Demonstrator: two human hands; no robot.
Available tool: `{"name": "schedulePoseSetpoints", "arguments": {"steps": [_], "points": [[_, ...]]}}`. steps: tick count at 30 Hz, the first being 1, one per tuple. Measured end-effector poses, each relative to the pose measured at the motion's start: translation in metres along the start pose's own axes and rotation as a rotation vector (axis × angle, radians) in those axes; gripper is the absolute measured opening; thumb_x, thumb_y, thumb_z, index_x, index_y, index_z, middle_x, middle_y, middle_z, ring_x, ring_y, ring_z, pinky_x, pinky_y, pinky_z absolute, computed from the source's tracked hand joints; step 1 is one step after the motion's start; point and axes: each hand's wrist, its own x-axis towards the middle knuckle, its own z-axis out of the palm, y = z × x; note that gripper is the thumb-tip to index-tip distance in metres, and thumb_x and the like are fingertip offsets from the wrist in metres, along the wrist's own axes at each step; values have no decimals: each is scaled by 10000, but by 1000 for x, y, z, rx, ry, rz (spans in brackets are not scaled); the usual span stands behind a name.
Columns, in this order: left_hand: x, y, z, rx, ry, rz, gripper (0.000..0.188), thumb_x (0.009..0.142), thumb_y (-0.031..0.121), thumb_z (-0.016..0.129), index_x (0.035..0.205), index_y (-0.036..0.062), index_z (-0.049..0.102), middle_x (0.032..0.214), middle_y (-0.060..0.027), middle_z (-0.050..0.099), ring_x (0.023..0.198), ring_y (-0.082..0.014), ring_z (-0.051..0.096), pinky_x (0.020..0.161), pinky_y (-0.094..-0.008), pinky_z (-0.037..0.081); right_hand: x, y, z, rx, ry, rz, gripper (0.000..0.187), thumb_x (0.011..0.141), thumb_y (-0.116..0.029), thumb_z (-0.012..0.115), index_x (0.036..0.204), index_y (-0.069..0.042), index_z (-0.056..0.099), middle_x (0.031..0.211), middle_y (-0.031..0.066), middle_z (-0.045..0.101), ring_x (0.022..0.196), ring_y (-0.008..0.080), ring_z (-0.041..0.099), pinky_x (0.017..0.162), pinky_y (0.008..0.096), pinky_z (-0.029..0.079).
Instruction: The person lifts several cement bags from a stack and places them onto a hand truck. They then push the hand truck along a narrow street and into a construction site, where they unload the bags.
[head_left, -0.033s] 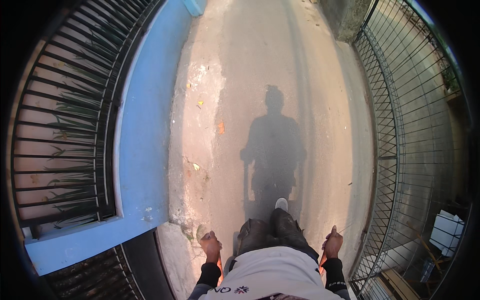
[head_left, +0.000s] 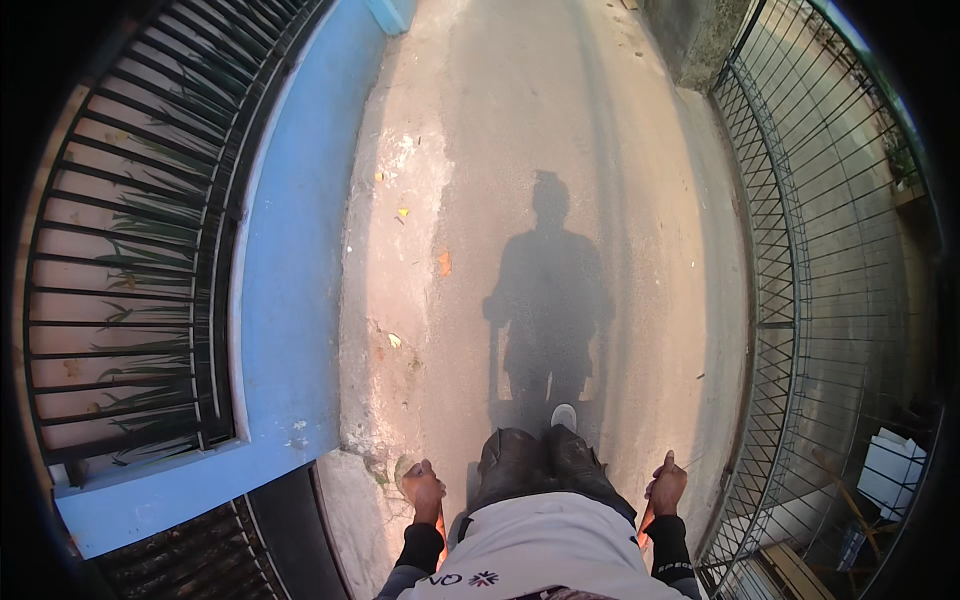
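My left hand (head_left: 425,483) is closed in a fist beside my left hip, thumb up. It grips an orange handle (head_left: 440,530) that runs back along my forearm. Level with it on the other side, my right hand (head_left: 667,484) is wrapped round a second orange handle (head_left: 645,524), thumb on top. What the handles belong to is hidden behind my body. Between the hands are my dark trousers (head_left: 520,470) and one grey shoe (head_left: 564,414) on the lane. My shadow (head_left: 548,290) falls ahead, with a straight bar below each hand.
A concrete lane (head_left: 490,120) runs ahead, with scattered leaves, one of them a brown leaf (head_left: 444,263). Along the left stands a blue wall (head_left: 295,260) with a black railing (head_left: 215,250) and plants behind it. A wire-mesh gate (head_left: 780,300) lines the right, near a concrete pillar (head_left: 698,40).
The ground, leaves and gate have shifted very slightly in view. My legs have moved a little, and the shadow's legs now show a gap between them. Both hands keep their grip.
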Motion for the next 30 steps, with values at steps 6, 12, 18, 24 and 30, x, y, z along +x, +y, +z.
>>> {"name": "schedulePoseSetpoints", "arguments": {"steps": [6,12,18,24,30], "points": [[68,214,100,-2,-10,23,430,989,249,562,623,45,465,468,-67,479,357,-163,490,342,-344,385,87,-209,68,3,25,-27,601,1039,-494,452,651,-36,475,446,61,432,322,180,460,307,321,376],[165,421,216,56,-7,79,427,958,262,586,616,37,461,459,-96,496,364,-185,518,372,-357,414,186,-424,160,1,25,-1,591,1043,-468,454,645,-32,476,448,73,448,328,191,479,313,328,397],[259,609,326,64,-74,130,382,933,217,572,623,1,515,460,-121,516,358,-216,539,366,-384,435,286,-640,249,-7,36,-44,602,1039,-451,476,632,-6,489,458,90,457,319,215,474,320,357,406],[317,824,442,71,-85,138,364,917,188,556,605,2,525,467,-119,532,372,-229,570,366,-373,453,388,-833,312,-5,91,-2,603,1047,-406,471,634,30,530,464,110,477,332,234,501,330,375,428],[422,1084,607,225,-66,207,303,888,149,590,633,23,490,489,-88,491,345,-225,504,357,-362,443,545,-953,379,-756,12,-389,586,954,-554,547,1115,-5,675,869,251,710,867,349,695,811,548,506]]}}
